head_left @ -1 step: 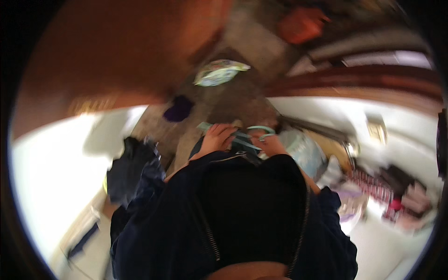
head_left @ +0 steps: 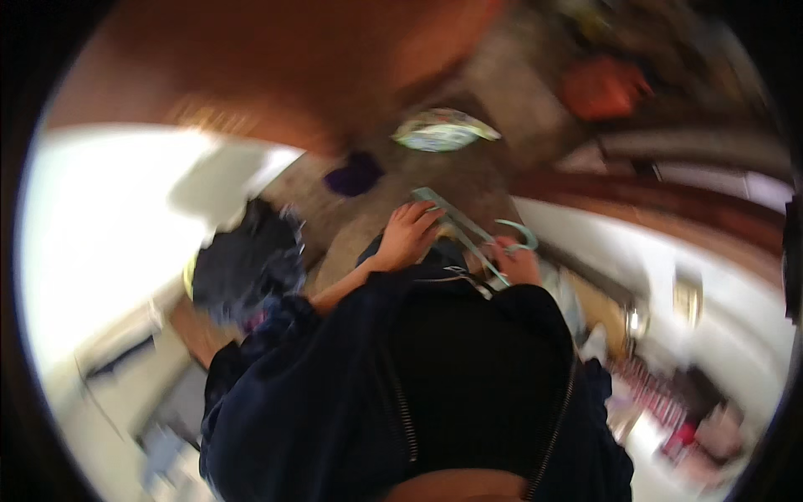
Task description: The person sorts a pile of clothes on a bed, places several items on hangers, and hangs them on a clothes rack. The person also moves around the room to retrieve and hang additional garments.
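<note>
Pale green hanger (head_left: 458,218) — in both hands before the torso, over the brown floor (head_left: 481,176), hook toward the right.
Left hand (head_left: 408,233): fingers curled over the bar near one end. Right hand (head_left: 516,263): closed about the frame beside the hook, probably—blur obscures finger contact. Beyond: purple cloth (head_left: 353,174) near the floor's left edge, bright patterned packet (head_left: 446,131) farther out; dark garment (head_left: 247,263) beside the white wall (head_left: 109,217).

motion blur; wall (head_left: 109,192) at left overexposed; edges bowed, dark
</note>
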The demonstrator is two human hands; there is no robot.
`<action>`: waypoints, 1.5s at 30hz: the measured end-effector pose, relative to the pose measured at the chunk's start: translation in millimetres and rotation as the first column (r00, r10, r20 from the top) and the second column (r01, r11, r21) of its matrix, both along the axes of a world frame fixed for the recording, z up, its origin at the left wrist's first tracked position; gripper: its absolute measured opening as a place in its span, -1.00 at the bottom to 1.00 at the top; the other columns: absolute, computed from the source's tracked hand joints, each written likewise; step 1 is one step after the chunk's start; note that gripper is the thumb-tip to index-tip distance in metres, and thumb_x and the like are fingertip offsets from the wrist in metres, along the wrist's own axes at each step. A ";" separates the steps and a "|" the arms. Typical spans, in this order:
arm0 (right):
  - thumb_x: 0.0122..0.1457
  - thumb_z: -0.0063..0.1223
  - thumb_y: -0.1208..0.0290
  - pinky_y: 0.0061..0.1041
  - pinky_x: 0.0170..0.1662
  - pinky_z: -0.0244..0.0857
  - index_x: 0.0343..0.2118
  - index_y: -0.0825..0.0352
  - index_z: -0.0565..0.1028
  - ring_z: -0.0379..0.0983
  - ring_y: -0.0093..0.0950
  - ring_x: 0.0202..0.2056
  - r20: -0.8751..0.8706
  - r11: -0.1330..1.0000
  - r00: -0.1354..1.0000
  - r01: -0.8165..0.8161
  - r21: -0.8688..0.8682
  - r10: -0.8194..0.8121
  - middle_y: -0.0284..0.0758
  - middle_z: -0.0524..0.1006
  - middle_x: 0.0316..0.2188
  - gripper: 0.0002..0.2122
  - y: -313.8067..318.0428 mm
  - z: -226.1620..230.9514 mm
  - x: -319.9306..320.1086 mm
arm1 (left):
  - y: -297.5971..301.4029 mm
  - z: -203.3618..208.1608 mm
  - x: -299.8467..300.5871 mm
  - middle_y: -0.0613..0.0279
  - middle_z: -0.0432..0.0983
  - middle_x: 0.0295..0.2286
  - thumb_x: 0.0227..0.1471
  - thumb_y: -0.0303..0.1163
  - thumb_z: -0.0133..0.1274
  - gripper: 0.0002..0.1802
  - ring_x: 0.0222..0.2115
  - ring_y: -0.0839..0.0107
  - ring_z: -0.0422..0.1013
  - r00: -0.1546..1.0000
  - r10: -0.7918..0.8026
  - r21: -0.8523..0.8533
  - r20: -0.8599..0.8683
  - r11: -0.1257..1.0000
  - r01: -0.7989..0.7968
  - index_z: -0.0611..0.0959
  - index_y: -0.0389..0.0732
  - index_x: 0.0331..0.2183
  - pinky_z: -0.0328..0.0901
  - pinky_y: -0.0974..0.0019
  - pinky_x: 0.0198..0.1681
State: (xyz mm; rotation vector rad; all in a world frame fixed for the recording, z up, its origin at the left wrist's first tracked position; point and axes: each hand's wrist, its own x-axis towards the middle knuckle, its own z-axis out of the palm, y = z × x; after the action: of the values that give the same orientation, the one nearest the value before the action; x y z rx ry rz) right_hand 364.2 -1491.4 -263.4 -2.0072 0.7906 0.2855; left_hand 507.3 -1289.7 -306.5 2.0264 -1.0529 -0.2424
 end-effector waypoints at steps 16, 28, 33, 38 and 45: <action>0.14 -0.16 0.36 -0.73 -0.74 -0.10 -0.38 0.35 0.38 0.07 -0.73 -0.79 -0.063 0.919 0.975 -0.178 0.353 0.213 -0.46 0.26 -0.80 -0.85 16.2 -29.7 76.8 | 222.9 -65.0 37.9 0.39 -0.14 0.14 -0.29 -0.41 0.16 -0.23 0.17 0.24 -0.32 0.911 -0.356 0.892 0.210 -0.313 -0.327 0.27 0.05 0.05 -0.28 -0.20 0.10; 0.15 -0.18 0.28 -0.72 -0.67 0.00 -0.46 0.29 0.27 0.15 -0.70 -0.72 0.087 0.774 0.922 -0.366 0.516 0.378 -0.41 0.33 -0.72 -0.82 232.8 -30.4 168.8 | 453.1 128.9 24.7 0.16 0.46 -0.30 0.02 -0.45 -0.26 -0.77 -0.28 0.31 0.40 0.129 0.350 -0.215 -0.928 -0.220 -0.952 0.49 -0.26 -0.32 0.28 0.26 -0.16; 0.18 -0.22 0.28 -0.76 -0.62 0.05 -0.39 0.31 0.29 0.17 -0.73 -0.68 0.189 0.705 0.837 -0.538 0.462 0.514 -0.42 0.35 -0.68 -0.81 302.2 -4.2 194.9 | 592.4 149.4 -2.9 0.13 0.38 -0.15 0.03 -0.29 -0.13 -0.64 -0.18 0.28 0.33 0.272 0.501 -0.537 -0.822 -0.523 -0.661 0.43 -0.30 -0.15 0.25 0.21 -0.07; 0.18 -0.23 0.31 -0.78 -0.62 0.04 -0.39 0.32 0.30 0.17 -0.74 -0.68 0.183 0.696 0.800 -0.590 0.409 0.571 -0.43 0.35 -0.67 -0.83 321.2 5.4 196.9 | 703.1 241.5 -56.1 0.05 0.38 -0.17 0.01 -0.24 -0.17 -0.61 -0.15 0.18 0.31 0.177 0.770 -0.742 -0.613 -0.483 -0.465 0.46 -0.30 -0.17 0.14 0.11 0.01; 0.15 -0.17 0.27 -0.74 -0.70 0.02 -0.41 0.29 0.31 0.18 -0.72 -0.73 0.123 0.749 0.890 -0.439 0.496 0.439 -0.44 0.35 -0.70 -0.82 293.4 -1.0 187.5 | 747.6 360.9 -130.2 0.05 0.40 -0.21 0.00 -0.25 -0.15 -0.64 -0.20 0.20 0.32 -0.191 0.938 -0.784 -0.290 -0.347 -0.514 0.47 -0.30 -0.22 0.18 0.14 -0.03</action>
State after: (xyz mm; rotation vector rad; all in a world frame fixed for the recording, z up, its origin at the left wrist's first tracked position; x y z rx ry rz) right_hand 551.7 -1198.0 -264.4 -1.6452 0.1805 0.6968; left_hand 377.1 -542.1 54.3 1.3998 0.5431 1.5386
